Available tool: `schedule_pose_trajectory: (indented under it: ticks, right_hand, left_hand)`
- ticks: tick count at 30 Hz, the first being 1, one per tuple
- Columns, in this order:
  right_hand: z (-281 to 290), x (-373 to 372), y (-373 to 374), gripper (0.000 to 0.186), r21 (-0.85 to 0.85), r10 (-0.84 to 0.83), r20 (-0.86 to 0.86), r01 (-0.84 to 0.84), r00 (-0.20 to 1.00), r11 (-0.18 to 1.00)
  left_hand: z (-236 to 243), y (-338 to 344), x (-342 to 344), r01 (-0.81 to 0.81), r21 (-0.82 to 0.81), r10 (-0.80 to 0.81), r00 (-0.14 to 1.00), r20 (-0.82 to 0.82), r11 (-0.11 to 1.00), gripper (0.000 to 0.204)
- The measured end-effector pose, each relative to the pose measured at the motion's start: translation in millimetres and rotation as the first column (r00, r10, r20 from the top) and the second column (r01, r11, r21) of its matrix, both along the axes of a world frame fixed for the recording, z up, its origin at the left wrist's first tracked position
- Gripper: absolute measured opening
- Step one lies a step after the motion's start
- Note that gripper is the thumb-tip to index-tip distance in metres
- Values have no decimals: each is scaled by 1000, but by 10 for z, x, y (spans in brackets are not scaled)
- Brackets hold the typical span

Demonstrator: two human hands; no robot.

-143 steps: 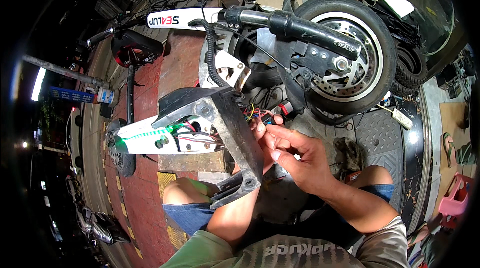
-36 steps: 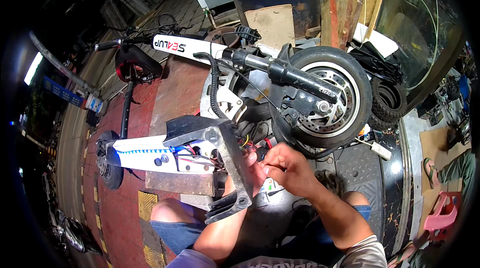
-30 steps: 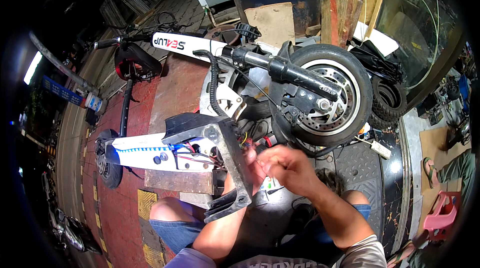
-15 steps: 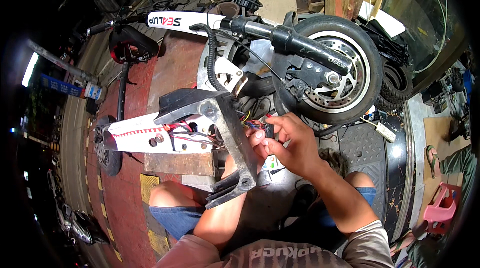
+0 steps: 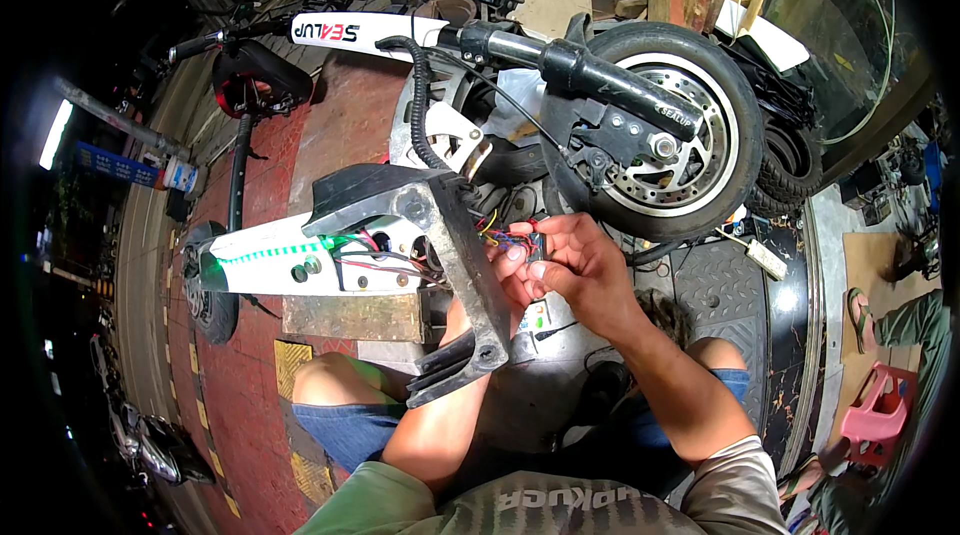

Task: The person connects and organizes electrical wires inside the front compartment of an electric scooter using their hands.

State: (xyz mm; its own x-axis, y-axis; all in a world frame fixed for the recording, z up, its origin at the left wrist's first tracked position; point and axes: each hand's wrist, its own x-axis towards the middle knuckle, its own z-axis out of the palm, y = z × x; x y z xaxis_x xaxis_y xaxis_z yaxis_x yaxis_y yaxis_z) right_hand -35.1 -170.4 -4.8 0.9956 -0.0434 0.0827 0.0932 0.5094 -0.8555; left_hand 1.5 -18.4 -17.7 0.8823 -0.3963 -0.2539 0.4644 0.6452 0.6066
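Note:
An electric scooter lies on its side, its white deck frame opened up with wires inside. A strip of light along the frame glows green. My left hand reaches up behind the scuffed black end piece and pinches a bundle of coloured wires; that piece hides its wrist. My right hand comes from the right, thumb and fingers closed on a small black part at the end of the wires. Both hands' fingertips nearly meet there.
Beyond my hands lies the front wheel with its brake disc and black fork. A wooden block sits beneath the frame. At right are a pink plastic stool and another person's leg. Spare tyres stand behind the wheel.
The frame's light strip has turned from red to green. The small black part is tilted differently between my fingers, and my right fingers have shifted slightly. The whole view has moved a little.

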Motion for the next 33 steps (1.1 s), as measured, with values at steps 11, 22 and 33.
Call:
schedule_pose_trajectory:
  ticks: [11,22,33]
  right_hand:
    - [139,-68,-94,27,-369,-88,-76,54,993,928]
    - [2008,-1346,-554,32,-56,71,821,-44,567,997]
    - [2558,-2353,121,18,-235,247,952,-86,178,968]
  left_hand:
    - [130,-37,-40,28,-3,-28,999,16,1000,34]
    - [-121,-10,78,127,-167,-129,992,-2,978,22]
    - [-116,-27,81,199,-289,-195,980,44,936,36]
